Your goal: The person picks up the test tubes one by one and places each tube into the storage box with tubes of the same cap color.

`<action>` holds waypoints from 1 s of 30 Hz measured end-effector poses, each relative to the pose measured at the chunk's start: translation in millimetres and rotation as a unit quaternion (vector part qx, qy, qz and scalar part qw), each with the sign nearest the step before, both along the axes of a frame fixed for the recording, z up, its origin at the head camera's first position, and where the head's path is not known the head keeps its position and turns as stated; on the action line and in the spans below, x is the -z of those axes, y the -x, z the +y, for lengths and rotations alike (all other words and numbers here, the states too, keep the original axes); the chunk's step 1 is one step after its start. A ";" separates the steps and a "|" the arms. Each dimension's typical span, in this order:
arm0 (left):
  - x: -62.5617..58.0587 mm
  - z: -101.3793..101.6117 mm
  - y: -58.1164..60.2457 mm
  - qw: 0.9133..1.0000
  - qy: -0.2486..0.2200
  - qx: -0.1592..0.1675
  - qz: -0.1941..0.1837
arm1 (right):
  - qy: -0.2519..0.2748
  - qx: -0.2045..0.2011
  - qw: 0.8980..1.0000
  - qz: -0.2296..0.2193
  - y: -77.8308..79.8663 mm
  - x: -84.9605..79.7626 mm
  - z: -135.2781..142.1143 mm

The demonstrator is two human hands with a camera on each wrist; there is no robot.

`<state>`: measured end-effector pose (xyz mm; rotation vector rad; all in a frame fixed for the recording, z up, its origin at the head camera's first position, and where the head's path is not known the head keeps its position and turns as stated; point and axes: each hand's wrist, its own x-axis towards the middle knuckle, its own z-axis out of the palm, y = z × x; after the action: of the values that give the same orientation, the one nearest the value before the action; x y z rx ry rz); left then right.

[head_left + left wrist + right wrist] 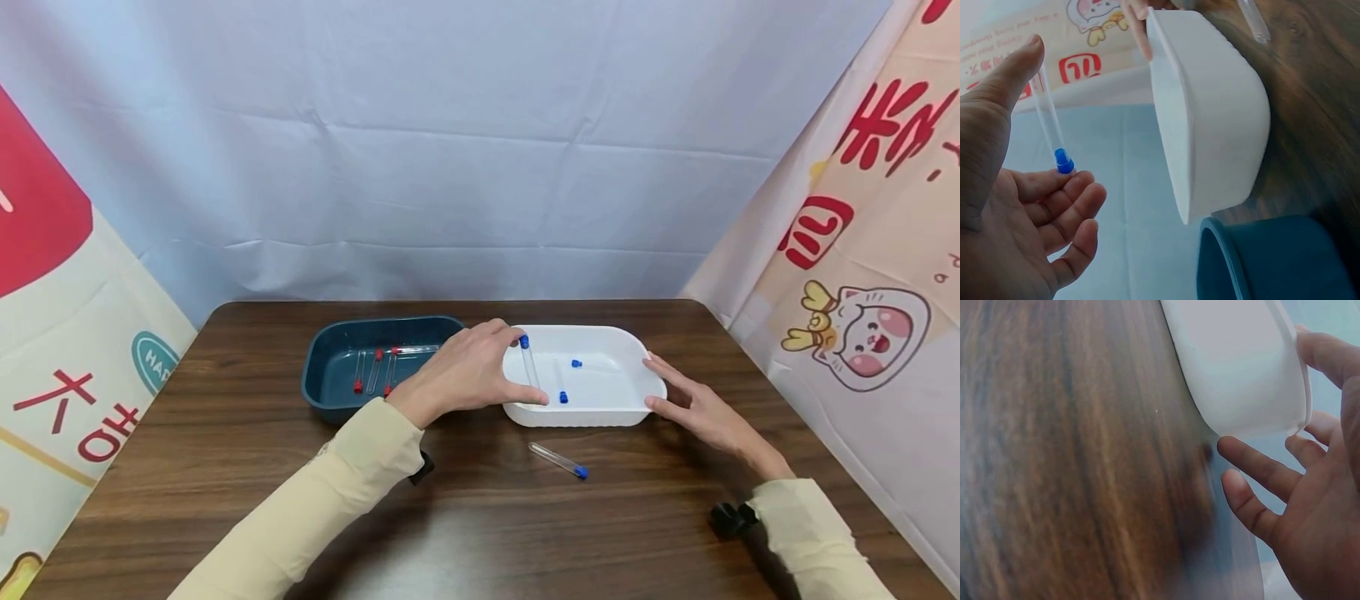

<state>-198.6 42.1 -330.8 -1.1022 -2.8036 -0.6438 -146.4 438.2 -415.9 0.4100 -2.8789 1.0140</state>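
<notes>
My left hand (468, 371) pinches a blue-capped test tube (530, 367) lengthwise between thumb and fingers, over the left end of the white tray (637, 407). In the left wrist view, the tube's blue cap (1064, 161) meets the fingers and its other end meets the thumb. My right hand (701, 408) holds the tray's right end, thumb and fingertips at the rim; in the right wrist view, two fingers (1260, 467) lie spread along its outside. Two blue-capped tubes lie inside, their caps (563, 397) clearest. Another blue-capped test tube (557, 460) lies on the table in front.
A dark teal tray (318, 392) stands left of the white one, partly hidden by my left hand. Several red-capped test tubes (375, 369) lie in it. Both trays stand on the brown wooden table (480, 533), with a pale curtain (480, 183) behind.
</notes>
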 end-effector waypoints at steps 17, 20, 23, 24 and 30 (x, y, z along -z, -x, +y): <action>0.3 26.8 24.6 0.999 -0.003 0.011 -0.032 | 0.005 -0.001 1.000 -0.001 -1.4 0.8 1.9; 3.3 28.8 29.2 0.999 -0.004 0.015 -0.039 | 0.008 -0.005 1.000 0.003 0.0 0.8 1.6; 7.3 31.1 33.8 0.999 -0.003 0.013 -0.044 | 0.009 -0.007 1.000 0.004 0.8 1.2 1.7; 8.8 32.1 35.4 0.999 -0.002 0.010 -0.044 | 0.008 -0.007 1.000 0.004 1.0 1.4 1.8; 17.6 38.7 42.7 0.998 0.015 -0.007 -0.052 | 0.003 -0.005 1.000 0.003 1.7 2.3 2.1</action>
<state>-241.4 80.8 -348.4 -1.0850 -2.9152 -0.6795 -148.1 440.3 -418.1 0.4263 -2.8710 1.0199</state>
